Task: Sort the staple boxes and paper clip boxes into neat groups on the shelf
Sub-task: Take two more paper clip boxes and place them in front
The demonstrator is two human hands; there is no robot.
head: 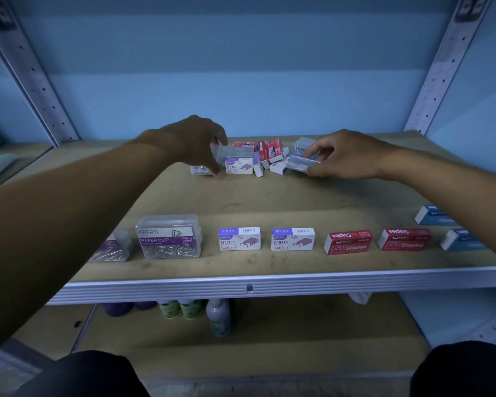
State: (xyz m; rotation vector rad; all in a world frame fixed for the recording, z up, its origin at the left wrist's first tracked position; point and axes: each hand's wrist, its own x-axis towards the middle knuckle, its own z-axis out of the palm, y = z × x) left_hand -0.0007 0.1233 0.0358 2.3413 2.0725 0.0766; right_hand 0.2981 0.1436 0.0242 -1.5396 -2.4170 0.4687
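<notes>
A mixed pile of boxes (pixel 269 157) lies at the back of the shelf (pixel 269 196). My left hand (pixel 196 141) grips a clear paper clip box (pixel 235 151) at the pile's left, above a white and purple staple box (pixel 239 165). My right hand (pixel 344 156) holds another clear box (pixel 301 163) at the pile's right. Along the front stand two clear paper clip boxes (pixel 169 240), two white and purple staple boxes (pixel 239 238), two red staple boxes (pixel 348 242) and blue boxes (pixel 461 239).
A small clear box (pixel 201 169) lies under my left hand. Perforated metal uprights (pixel 38 81) flank the shelf. Bottles (pixel 218 316) stand on the lower shelf. My knees show at the bottom. Bare board separates the front row from the pile.
</notes>
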